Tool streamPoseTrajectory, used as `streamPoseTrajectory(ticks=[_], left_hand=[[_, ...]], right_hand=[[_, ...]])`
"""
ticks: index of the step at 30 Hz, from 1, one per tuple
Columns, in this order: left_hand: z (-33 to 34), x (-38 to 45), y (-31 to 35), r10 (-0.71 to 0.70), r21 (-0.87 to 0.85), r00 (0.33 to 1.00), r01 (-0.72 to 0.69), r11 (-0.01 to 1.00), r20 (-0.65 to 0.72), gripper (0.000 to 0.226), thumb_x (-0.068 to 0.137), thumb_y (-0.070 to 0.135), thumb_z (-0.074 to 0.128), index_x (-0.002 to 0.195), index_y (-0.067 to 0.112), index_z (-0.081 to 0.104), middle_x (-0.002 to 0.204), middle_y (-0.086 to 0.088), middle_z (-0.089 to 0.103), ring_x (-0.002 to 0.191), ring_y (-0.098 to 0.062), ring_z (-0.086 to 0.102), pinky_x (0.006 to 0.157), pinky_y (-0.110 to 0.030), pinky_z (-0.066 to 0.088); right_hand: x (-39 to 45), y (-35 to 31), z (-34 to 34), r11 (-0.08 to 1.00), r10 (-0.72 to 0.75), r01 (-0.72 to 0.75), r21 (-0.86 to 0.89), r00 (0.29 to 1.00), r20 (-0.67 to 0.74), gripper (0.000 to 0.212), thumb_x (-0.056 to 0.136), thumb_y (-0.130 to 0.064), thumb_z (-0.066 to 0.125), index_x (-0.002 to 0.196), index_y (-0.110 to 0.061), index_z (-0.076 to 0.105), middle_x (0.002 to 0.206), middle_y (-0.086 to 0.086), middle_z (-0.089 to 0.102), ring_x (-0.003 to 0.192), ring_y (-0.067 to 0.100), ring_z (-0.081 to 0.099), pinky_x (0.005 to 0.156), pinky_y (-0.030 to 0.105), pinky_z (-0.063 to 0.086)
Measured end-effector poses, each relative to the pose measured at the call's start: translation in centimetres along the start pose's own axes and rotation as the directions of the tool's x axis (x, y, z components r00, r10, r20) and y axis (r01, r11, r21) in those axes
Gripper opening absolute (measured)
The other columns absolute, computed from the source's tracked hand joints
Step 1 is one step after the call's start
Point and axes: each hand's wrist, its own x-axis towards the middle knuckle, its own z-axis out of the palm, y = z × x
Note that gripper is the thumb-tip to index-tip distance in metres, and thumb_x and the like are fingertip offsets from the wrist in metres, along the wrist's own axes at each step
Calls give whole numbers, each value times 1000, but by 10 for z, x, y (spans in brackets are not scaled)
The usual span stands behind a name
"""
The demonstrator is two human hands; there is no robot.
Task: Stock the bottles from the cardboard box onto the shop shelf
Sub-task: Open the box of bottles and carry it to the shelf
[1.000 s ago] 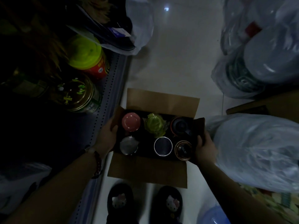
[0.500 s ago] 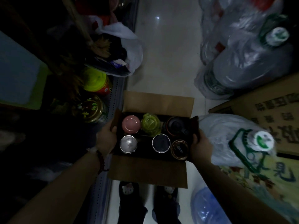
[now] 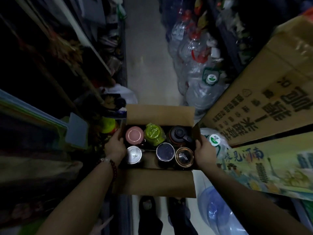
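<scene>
The cardboard box holds six upright bottles in two rows. The left hand and right hand each clasp a side wall.

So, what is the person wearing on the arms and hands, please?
Both forearms are bare, with no sleeves in view. The left hand has a bracelet at the wrist: dark red round beads with one pale bead. The right hand shows no glove, ring or watch that I can make out in the dim light.
</scene>
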Motion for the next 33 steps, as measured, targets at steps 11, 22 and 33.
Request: streamPoseTrajectory(ticks=[11, 22, 33], left_hand=[[-3, -73, 78, 219, 191, 957, -254, 948, 189, 43, 95, 12, 45, 138, 11, 47, 133, -22, 55, 123, -41, 49, 102, -38, 39], [61, -204, 146, 429, 228, 770, -577, 784, 473, 38, 98, 11, 40, 135, 1, 47, 134, -25, 52, 124, -42, 47, 100, -39, 36], [125, -343, 182, 547, 159, 493, -823, 546, 676, 45, 98, 10, 39, 141, 19, 43, 140, -15, 50, 125, -36, 47, 100, -34, 37]], right_hand=[[-97, 36, -102, 957, 289, -279, 77, 939, -186, 33, 97, -16, 44, 128, -6, 52, 110, 28, 64, 102, 44, 58, 78, 38, 45], [-217, 121, -191, 820, 572, -516, 246, 737, -360, 30, 96, -14, 44, 123, -5, 55, 109, 28, 65, 102, 46, 58, 80, 43, 46], [-348, 185, -241, 592, 806, -590, 549, 433, -404, 33, 97, -11, 42, 126, -7, 54, 115, 26, 64, 106, 45, 56, 83, 39, 44]])
